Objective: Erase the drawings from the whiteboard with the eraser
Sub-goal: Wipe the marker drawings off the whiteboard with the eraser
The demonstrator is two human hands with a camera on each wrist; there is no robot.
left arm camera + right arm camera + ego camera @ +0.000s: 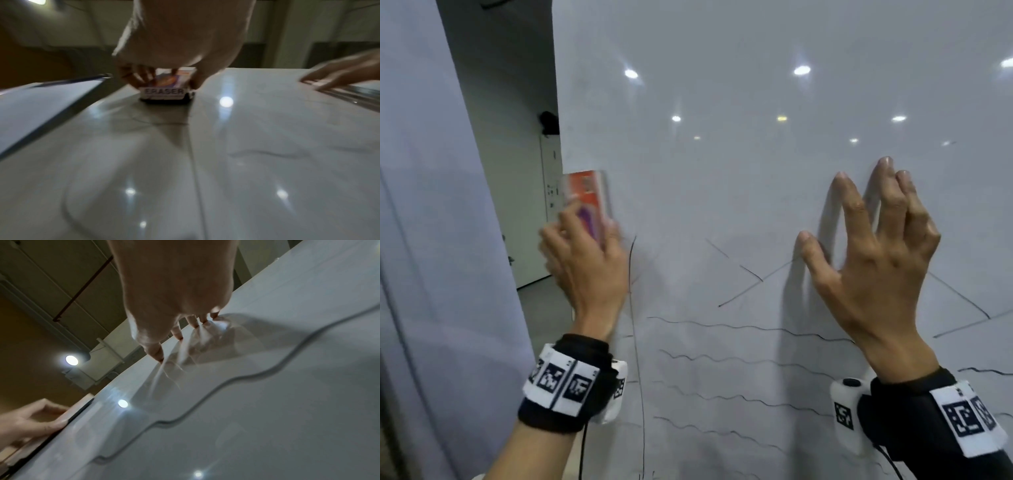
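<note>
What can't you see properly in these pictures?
- Eraser: blurred in the head view; the left hand covers its lower part.
- Drawings: cut off by the bottom and right edges of the head view.
- Line behind the right hand: hidden.
- Eraser's small print: unreadable, left wrist view.

A grey partition panel [431, 205] stands left of a white cabinet [548, 178], with bare floor [541, 301] below.

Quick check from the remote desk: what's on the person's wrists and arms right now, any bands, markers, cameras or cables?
Both hands, left hand and right hand, are bare. Each wrist wears a black band with white strips of square black-and-white markers. A white camera unit with a marker sits inside each wrist, trailing a thin black cable. The right arm has a black sleeve; the left forearm is uncovered.
</note>
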